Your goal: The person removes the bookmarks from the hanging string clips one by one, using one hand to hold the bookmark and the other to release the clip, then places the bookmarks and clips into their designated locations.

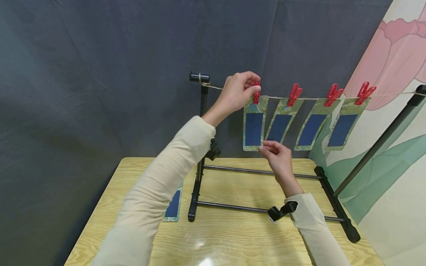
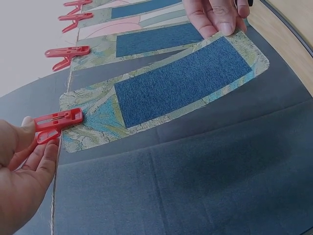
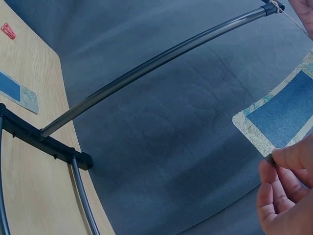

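My left hand (image 1: 237,92) pinches a red clothespin (image 2: 58,120), whose jaws clip the top of a cloth strip (image 1: 254,129) onto a thin string (image 1: 277,98). The strip has a green-and-blue patterned border around a dark blue panel. At its lower corner, my right hand (image 1: 277,157) pinches the edge between thumb and fingers; the right wrist view shows this hand (image 3: 288,191) from close by. Three similar strips hang to the right, each from a red clothespin (image 1: 294,95). The left forearm partly covers another strip (image 1: 173,205) lying on the table.
A black stand (image 1: 202,99) holds the string between its left post and a right post (image 1: 379,144). Its lower bars (image 1: 233,207) cross above the wooden table (image 1: 233,240). In the right wrist view a loose red clothespin (image 3: 8,31) lies on the table. Dark cloth (image 1: 133,74) hangs behind.
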Tool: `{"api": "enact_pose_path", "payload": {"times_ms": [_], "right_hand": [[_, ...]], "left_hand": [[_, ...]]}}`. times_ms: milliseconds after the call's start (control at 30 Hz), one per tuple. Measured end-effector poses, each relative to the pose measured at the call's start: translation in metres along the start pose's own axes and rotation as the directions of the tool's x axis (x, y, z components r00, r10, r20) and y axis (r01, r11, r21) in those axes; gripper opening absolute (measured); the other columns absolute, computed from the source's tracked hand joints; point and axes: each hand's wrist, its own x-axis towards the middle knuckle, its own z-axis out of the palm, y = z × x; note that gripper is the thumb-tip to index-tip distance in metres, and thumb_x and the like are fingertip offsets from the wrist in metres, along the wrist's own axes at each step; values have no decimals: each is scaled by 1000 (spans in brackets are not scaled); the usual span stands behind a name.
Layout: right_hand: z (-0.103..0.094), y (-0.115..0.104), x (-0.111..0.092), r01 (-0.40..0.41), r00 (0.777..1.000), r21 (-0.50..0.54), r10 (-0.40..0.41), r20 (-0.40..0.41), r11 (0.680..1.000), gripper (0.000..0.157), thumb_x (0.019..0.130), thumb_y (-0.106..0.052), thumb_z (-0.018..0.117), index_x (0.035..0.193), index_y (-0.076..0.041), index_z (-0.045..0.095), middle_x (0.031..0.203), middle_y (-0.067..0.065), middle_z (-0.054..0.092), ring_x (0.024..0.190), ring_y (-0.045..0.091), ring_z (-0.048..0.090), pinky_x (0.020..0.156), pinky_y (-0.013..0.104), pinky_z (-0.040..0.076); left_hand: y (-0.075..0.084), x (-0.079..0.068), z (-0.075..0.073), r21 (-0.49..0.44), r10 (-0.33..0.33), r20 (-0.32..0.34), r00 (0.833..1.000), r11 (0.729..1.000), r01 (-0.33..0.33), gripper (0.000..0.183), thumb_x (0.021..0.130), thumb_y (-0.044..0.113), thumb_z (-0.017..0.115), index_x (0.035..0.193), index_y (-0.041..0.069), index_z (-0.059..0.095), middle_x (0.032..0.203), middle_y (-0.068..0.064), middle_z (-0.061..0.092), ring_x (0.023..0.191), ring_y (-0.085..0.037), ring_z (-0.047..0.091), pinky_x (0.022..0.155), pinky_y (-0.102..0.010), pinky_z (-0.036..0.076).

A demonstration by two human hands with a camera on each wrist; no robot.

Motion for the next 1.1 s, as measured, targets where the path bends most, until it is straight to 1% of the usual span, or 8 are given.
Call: {"api": "enact_pose_path", "payload": {"times_ms": [333,567,767,933,1100], "right_hand": [[2,-1,0,12,1000,7,-12,-18,1000,28,92,-10,68,117,3,64,92,1,63,81,9,64,70,20,52],[3,-2,-1,17,1000,-6,-17,-21,1000,27,93,-11,67,116,3,64,92,0,63,82,8,63,71,20,51],[3,-2,-3,18,999,-15,-19,-30,1000,28,93,-11,68,116,4,64,91,0,62,83,12,63,70,19,51],[4,-4,-5,19,999,-10,-19,-36,1000,28,92,-10,68,115,5,63,88,-1,62,80,8,62,69,19,50],[4,-5,-6,14,999,10,-14,-44,1000,27,92,-8,68,114,5,63,87,-1,62,80,8,63,69,19,51]], "left_hand": [[-3,1,0,-24,-30,-41,999,999,29,25,96,15,62,119,5,62,108,-3,64,99,-11,61,85,-18,46],[-5,0,0,-34,-11,-57,998,999,9,21,96,13,62,115,5,63,105,-3,65,97,-11,62,84,-17,45],[-3,-1,-1,-32,1,-73,997,999,-3,19,95,12,63,113,5,63,104,-3,64,96,-11,62,84,-16,45],[-2,-3,-2,-34,12,-82,997,999,-14,18,95,12,63,112,5,63,103,-3,64,96,-11,62,84,-15,45],[-2,-5,-3,-38,19,-86,996,999,-23,17,95,11,64,110,5,63,102,-3,64,94,-11,62,83,-15,45]]}}
